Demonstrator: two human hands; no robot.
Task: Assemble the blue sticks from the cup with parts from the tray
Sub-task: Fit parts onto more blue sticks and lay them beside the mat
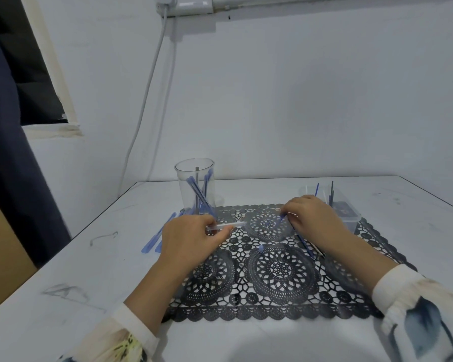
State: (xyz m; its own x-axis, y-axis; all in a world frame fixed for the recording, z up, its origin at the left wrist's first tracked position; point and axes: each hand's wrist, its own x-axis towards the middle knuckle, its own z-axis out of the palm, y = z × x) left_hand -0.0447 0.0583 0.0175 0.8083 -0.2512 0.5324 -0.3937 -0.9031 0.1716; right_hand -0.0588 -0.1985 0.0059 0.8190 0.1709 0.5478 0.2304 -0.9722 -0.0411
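My left hand [191, 239] pinches a clear tube [226, 226] that points right over the black lace mat [272, 273]. My right hand [314, 218] pinches a thin blue stick [282, 218] near its tip, a short gap right of the tube's end. A clear cup [195, 186] with several blue sticks stands behind my left hand. The clear tray [343, 207] with thin refills sits behind my right hand. A small blue cap [261, 247] lies on the mat between my hands.
Several blue sticks [157, 237] lie on the white table left of the mat. Thin dark refills [307, 248] lie on the mat under my right wrist. The wall is close behind the table; a dark curtain hangs at the left.
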